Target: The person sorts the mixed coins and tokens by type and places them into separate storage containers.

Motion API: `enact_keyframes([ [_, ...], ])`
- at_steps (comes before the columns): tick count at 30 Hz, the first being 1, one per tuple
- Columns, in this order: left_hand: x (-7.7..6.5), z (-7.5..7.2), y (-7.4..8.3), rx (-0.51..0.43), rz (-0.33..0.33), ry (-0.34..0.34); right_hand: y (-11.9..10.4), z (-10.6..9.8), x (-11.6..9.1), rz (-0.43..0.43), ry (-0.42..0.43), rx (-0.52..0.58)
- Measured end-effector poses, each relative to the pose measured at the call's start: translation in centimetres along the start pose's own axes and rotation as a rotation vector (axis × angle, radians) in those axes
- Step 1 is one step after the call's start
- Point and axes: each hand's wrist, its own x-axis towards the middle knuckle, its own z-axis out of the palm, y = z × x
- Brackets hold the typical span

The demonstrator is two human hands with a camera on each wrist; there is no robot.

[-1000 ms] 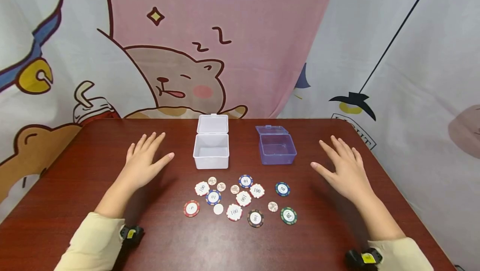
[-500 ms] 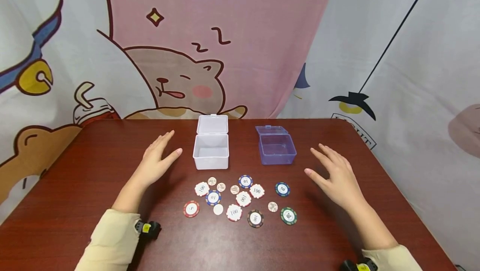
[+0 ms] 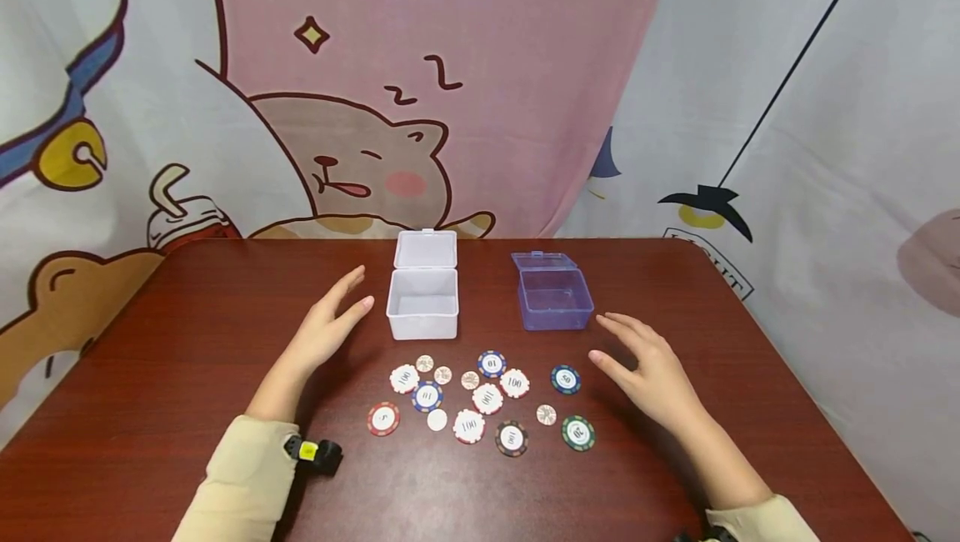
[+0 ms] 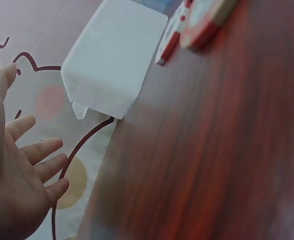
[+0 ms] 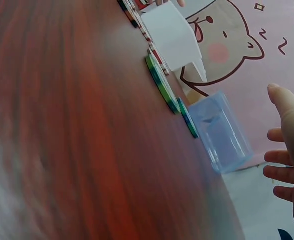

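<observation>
My left hand (image 3: 321,335) hovers left of a white plastic box (image 3: 423,315), its fingers spread and holding nothing. Over on the other side, my right hand (image 3: 647,368) is held in the air near a translucent purple box (image 3: 557,308), fingers relaxed, nothing in them. Both boxes have their lids raised at the back, and no contents show inside. Poker chips lie scattered in front of them, among them a red one (image 3: 383,419), a black one (image 3: 512,439), a green one (image 3: 577,434) and a dark blue one (image 3: 565,379). Several copper-coloured coins (image 3: 469,380) and a silvery coin (image 3: 437,419) lie between the chips.
The dark red-brown wooden table (image 3: 420,500) ends at a back edge just behind the boxes. Behind it hangs a cloth (image 3: 525,92) printed with cartoon animals. Each wrist wears a black camera, the left wrist camera (image 3: 322,455) sitting close over the table.
Both hands have moved inward, the left to the right toward the white box, the right leftward and nearer the chips. The chips, coins and boxes have stayed put.
</observation>
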Motion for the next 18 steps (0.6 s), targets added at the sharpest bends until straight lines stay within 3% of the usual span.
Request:
enact_keyframes([
  [9, 0.5, 0.9, -0.7, -0.230, -0.033, -0.053, -0.6, 1.5, -0.2, -0.001, -0.019, 0.106],
  [18, 1.1, 1.8, -1.6, -0.267, -0.089, -0.094, -0.5, 2.6, -0.5, 0.007, -0.045, 0.177],
])
